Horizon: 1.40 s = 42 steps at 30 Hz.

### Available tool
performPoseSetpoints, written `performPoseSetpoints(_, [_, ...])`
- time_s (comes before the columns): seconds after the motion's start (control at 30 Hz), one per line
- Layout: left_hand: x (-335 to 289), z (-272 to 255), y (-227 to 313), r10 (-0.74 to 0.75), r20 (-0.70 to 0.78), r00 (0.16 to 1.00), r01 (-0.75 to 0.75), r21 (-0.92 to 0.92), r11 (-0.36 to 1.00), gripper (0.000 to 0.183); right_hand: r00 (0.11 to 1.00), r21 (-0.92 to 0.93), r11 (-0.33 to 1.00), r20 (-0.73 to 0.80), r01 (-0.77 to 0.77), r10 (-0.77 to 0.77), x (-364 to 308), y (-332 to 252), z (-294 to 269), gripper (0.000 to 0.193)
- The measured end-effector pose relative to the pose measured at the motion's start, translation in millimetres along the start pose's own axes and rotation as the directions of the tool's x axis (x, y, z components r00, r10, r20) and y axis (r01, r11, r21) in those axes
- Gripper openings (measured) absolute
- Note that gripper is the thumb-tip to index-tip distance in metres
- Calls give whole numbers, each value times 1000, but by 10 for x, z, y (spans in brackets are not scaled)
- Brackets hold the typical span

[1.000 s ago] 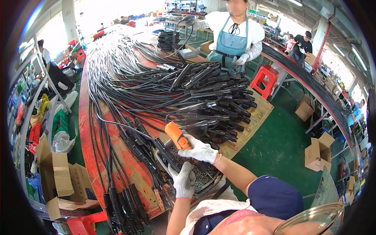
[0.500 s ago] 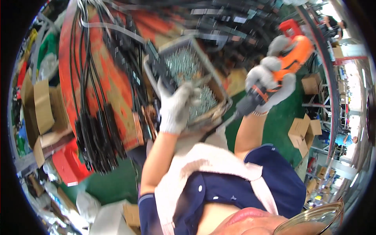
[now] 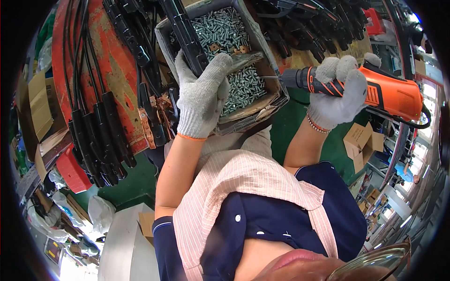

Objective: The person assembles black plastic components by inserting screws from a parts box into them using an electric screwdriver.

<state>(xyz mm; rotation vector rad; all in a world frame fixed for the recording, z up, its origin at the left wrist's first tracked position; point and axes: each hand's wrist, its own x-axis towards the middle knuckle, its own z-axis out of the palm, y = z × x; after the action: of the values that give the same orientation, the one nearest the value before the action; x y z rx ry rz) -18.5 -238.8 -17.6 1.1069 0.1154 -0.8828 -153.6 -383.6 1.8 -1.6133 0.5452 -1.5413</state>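
My left hand [image 3: 202, 96], in a grey knit glove, is closed around the lower end of a long black plastic housing [image 3: 183, 33]. That housing slants over the bin [image 3: 276, 100] of small silvery screws. My right hand [image 3: 338, 89], gloved too, grips an orange and black power screwdriver [image 3: 391, 91] lying nearly level. Its thin bit points left, by the bin's right wall. A worn divider [image 3: 246, 61] splits the bin in two, with screws [image 3: 220, 28] on both sides. A few small copper pieces lie among the far ones.
Several black housings with cables [image 3: 105, 136] lie over the red, worn tabletop [image 3: 124, 98] at left. Copper strips [image 3: 146, 124] stick out beside the bin. More black parts [image 3: 314, 23] are piled at the far right. Cardboard boxes [image 3: 360, 143] stand on both sides.
The power screwdriver has swung from slanting down-left to nearly level, its bit now by the bin. My left hand still holds the black housing. The bin appears higher in the view.
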Motion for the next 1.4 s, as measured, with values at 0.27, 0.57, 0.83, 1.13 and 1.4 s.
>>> performPoseSetpoints(0.27, [-4,8,49,-53,-8,999,54,15,998,34,983,80,990,133,119,-129,-5,112,-41,52])
performPoseSetpoints(0.57, [5,7,33,-23,-13,1000,23,-6,1000,31,945,72,974,238,215,-226,13,169,-25,47])
performPoseSetpoints(0.83, [45,-63,19,-86,73,994,91,-66,994,68,954,520,818,280,-245,108,115,-4,-1,46])
performPoseSetpoints(1.13, [1,32,34,-28,-12,1000,28,-10,1000,31,915,635,668,354,-387,194,7,-13,86,46])
performPoseSetpoints(1.4, [18,5,7,-43,3,999,43,-30,999,32,939,514,791,259,-332,226,-2,-112,236,49])
